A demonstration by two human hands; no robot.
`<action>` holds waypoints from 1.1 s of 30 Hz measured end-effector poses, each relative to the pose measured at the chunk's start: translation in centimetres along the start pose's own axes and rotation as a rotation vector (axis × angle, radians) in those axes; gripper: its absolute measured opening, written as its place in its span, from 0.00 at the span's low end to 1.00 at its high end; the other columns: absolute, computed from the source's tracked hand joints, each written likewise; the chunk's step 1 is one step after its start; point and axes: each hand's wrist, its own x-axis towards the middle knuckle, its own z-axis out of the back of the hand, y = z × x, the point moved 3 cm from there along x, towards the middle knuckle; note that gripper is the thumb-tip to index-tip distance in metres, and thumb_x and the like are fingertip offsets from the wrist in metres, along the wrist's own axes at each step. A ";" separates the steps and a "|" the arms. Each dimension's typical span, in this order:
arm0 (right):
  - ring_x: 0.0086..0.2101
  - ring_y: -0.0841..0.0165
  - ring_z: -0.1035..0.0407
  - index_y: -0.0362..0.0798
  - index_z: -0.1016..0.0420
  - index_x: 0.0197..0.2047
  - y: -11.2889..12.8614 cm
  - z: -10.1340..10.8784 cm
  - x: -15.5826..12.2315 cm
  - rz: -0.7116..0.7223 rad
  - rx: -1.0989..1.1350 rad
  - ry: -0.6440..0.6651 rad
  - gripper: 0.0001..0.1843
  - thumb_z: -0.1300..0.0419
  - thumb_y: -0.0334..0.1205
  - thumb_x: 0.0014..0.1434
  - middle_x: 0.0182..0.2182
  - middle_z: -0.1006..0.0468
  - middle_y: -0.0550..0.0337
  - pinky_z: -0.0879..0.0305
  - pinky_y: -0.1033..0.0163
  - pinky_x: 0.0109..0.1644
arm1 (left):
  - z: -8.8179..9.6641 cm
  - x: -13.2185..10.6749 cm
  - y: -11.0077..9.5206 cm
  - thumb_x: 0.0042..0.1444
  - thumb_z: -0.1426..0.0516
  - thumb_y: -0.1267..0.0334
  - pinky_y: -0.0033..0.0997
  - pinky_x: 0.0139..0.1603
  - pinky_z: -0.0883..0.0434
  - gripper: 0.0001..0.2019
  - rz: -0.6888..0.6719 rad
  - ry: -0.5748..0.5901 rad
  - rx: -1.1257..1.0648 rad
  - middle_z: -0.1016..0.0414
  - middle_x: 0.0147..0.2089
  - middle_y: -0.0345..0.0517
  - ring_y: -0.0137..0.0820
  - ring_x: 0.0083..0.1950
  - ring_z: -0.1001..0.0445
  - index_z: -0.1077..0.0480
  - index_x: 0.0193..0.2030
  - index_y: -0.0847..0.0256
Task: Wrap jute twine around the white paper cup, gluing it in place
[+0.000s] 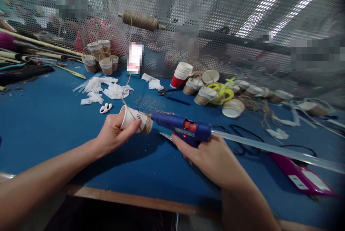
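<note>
My left hand (115, 132) grips a white paper cup (129, 118) lying on its side, its mouth to the left. Brown twine wraps the cup's base end, and a loose strand (124, 92) runs up from it toward a twine spool (140, 21) on the mesh. In my right hand (207, 155) is a blue glue gun (183, 125), its nozzle close to the twine-wrapped end; whether it touches I cannot tell. A long clear glue stick (258, 146) sticks out of its back. A pointed metal blade (165, 136) shows by my right fingers.
Twine-covered cups with handles (105, 62) stand at the back left, near white fabric scraps (115, 90) and a phone (135, 58). Pliers (175, 98), stacked paper cups (182, 74), yellow ribbon (222, 92) and a magenta device (303, 177) lie rightward. Perforated mesh rises behind.
</note>
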 end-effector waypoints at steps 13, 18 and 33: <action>0.20 0.70 0.36 0.48 0.29 0.27 0.5 1.0 1.1 -0.289 0.352 -0.078 0.11 0.51 0.33 0.55 0.19 0.29 0.60 0.41 0.65 0.25 | 0.0 0.7 2.0 0.50 0.45 0.60 0.20 0.13 0.45 0.16 0.429 -0.108 -0.217 0.41 0.13 0.36 0.21 0.16 0.45 0.35 0.16 0.65; 0.20 0.71 0.36 0.50 0.37 0.23 0.3 0.3 0.9 -0.488 0.605 -0.077 0.08 0.47 0.35 0.53 0.20 0.29 0.64 0.38 0.66 0.27 | 0.0 0.7 2.0 0.50 0.45 0.61 0.19 0.14 0.43 0.15 0.417 -0.118 -0.236 0.38 0.14 0.37 0.21 0.16 0.44 0.33 0.16 0.65; 0.20 0.69 0.37 0.50 0.25 0.32 -0.3 0.2 0.1 -0.234 0.374 -0.029 0.16 0.55 0.35 0.56 0.17 0.30 0.60 0.44 0.64 0.24 | 0.0 0.3 0.6 0.52 0.47 0.67 0.21 0.12 0.49 0.18 0.161 -0.062 -0.097 0.47 0.12 0.33 0.20 0.14 0.50 0.42 0.12 0.62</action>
